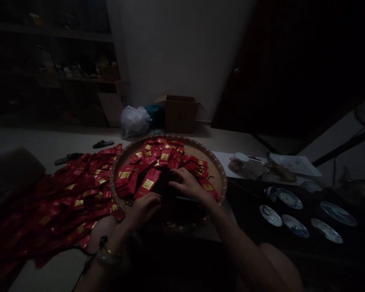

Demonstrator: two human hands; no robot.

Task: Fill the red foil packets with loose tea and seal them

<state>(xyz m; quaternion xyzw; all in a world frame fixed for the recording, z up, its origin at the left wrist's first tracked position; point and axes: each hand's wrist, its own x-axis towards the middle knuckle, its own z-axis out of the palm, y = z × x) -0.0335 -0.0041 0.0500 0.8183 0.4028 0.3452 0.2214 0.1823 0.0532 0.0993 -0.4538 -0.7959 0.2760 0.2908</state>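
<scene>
A wide round woven bamboo tray (220, 174) sits in front of me, loaded with red packets (166, 156) that carry gold labels. My left hand (144, 207) is over the tray's near left part, fingers bent and thumb apart, close to the lower end of a larger red packet (150, 182). Whether it touches that packet is unclear. To its right, my right hand (187, 184) reaches over the dark middle of the tray with its fingers spread. Between the hands lies a dark area (167, 184) whose contents are too dim to make out.
Many red packets (79, 194) cover the floor at left, near dark slippers (103, 144). Behind the tray stand a cardboard box (181, 115) and a white plastic bag (135, 121). At right, a dark table holds blue-and-white dishes (295, 225) and a lidded jar (241, 160).
</scene>
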